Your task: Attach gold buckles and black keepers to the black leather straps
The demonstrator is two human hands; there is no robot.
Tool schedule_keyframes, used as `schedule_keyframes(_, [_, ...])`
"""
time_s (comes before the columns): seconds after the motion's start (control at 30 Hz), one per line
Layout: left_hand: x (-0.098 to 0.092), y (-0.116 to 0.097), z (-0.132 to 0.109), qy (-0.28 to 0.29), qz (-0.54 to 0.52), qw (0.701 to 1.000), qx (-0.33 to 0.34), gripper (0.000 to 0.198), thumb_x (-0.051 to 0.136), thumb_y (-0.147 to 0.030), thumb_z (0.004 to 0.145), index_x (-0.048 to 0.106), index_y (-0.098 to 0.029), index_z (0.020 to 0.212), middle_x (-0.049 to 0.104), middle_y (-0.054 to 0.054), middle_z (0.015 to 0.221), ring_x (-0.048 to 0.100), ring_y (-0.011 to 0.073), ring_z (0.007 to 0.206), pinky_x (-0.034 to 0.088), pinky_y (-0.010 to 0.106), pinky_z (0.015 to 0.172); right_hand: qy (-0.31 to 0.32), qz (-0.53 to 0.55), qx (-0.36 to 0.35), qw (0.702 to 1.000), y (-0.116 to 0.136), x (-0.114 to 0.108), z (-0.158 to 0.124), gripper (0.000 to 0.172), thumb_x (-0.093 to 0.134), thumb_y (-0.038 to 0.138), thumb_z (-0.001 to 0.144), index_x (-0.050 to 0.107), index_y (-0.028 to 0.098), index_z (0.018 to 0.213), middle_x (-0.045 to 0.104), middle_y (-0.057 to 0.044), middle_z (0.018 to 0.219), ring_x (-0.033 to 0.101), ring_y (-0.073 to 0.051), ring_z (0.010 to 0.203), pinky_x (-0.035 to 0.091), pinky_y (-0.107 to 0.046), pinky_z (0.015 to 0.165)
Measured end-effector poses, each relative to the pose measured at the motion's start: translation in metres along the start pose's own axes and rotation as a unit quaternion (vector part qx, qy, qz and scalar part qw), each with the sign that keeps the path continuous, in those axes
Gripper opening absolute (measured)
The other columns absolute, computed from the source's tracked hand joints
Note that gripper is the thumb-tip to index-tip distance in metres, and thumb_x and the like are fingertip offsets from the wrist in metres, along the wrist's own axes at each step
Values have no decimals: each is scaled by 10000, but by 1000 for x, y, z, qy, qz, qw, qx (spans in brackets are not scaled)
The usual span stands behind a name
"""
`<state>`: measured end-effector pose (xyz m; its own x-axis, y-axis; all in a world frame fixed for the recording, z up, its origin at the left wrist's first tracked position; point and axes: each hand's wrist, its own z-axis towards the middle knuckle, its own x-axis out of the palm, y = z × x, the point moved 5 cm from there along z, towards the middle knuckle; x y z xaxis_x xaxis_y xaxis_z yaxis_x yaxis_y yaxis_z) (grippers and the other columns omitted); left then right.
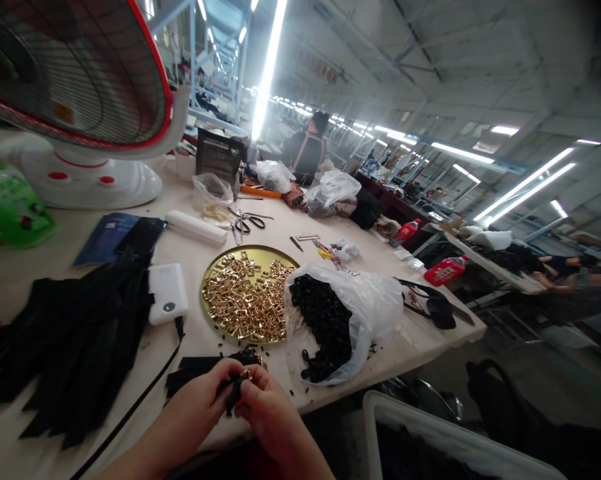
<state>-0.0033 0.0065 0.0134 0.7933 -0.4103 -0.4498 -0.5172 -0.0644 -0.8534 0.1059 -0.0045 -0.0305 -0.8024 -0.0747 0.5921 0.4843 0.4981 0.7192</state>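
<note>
Close together at the table's near edge, both my hands are closed on one small piece. My left hand (203,400) pinches a short black strap (233,399). My right hand (270,403) grips the same strap beside a small gold buckle (245,375); fingers partly cover how the two join. Just behind them lie more black strap pieces (193,368). Many gold buckles (245,313) fill a round gold tray (207,267) beyond my hands. To its right, a clear plastic bag (375,300) lies open, with small black pieces (325,327) inside.
Long black strips (80,333) cover the left of the table, near a white power bank (167,293) with a cable. A fan (105,180) stands behind. Scissors (250,220) lie at the back. A white bin (373,427) sits below the right edge. Other people are further off.
</note>
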Motion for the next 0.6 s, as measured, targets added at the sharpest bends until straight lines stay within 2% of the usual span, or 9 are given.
schedule_keyframes(0.1, [-1, 3, 1, -23, 36, 999, -26, 153, 394, -319, 799, 490, -222, 868, 644, -9, 749, 607, 173, 708, 414, 251, 634, -2, 54, 16, 998, -4, 1, 1, 298, 773, 323, 571, 556, 160, 693, 549, 28, 633, 489, -73, 536, 353, -186, 525])
schedule_keyframes(0.23, [0, 1, 2, -10, 40, 999, -16, 162, 397, -334, 799, 506, -218, 830, 653, 5, 774, 613, 183, 732, 429, 268, 659, -41, 65, -12, 997, -2, -7, 4, 288, 767, 326, 577, 542, 164, 654, 561, 27, 624, 495, -82, 550, 374, -204, 559])
schedule_keyframes(0.33, [0, -2, 0, 15, 2, 1000, -3, 241, 411, -356, 789, 537, -216, 939, 667, 27, 888, 614, 202, 810, 453, 289, 714, -93, -26, -84, 992, 11, -16, 4, 259, 724, 358, 628, 560, 162, 668, 552, 34, 606, 481, -87, 556, 375, -215, 580])
schedule_keyframes(0.43, [-1, -3, -2, 33, -33, 999, 6, 346, 501, -350, 720, 530, -214, 1038, 643, 43, 1024, 585, 215, 923, 449, 291, 801, -151, -163, -160, 962, 27, -19, -1, 270, 673, 414, 668, 572, 164, 682, 550, 26, 607, 484, -110, 568, 384, -241, 586])
schedule_keyframes(0.53, [2, 3, 1, 47, -69, 996, -21, 333, 478, -383, 724, 541, -191, 989, 634, 18, 857, 596, 171, 694, 481, 266, 640, -178, -250, -212, 928, 34, -16, -7, 279, 655, 437, 674, 580, 169, 693, 575, -4, 671, 521, -148, 649, 403, -266, 620])
schedule_keyframes(0.6, [4, 8, 4, 53, -94, 994, -31, 282, 438, -388, 738, 550, -180, 892, 575, -23, 704, 538, 129, 540, 454, 239, 520, -171, -252, -193, 933, 32, -16, -8, 285, 647, 444, 680, 568, 170, 681, 562, -1, 653, 522, -147, 639, 405, -265, 615])
